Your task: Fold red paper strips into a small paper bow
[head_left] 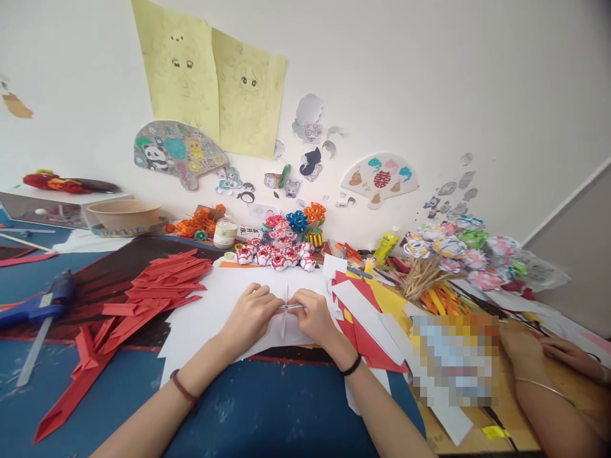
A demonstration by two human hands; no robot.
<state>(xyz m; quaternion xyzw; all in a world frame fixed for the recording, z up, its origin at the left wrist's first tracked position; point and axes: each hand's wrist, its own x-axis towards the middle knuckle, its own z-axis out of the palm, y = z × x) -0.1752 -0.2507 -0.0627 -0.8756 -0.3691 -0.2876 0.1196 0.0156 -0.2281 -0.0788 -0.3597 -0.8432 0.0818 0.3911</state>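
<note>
"2 hands up front, yes? What's the L hand (251, 315) got?"

"It's pinching a small white folded paper (284, 326) w/ its fingertips. The R hand (315, 315) pinches the same paper from the other side."

"Where's that paper, pls?"

"Btwn the hands, over a big white sheet (207, 308) on the blue table (229, 407). Its thin white points stick out up & down past the fingers. Can't tell if it touches the sheet."

"OK, what's nearby?"

"Red & white paper flowers (277, 256) sit in a bunch just past the hands. Lots of red folded strips (157, 289) lie on the L, & a blue glue gun (52, 299) is farther L. On the R there's a red sheet (365, 346) w/ white paper on top."

"Any wrist bands?"

"Yep: a dark red band (184, 385) on the L & a black band (353, 366) on the R."

"Who else?"

"Some other person's hand (568, 356), far R, by the wood table (506, 402)."
</note>
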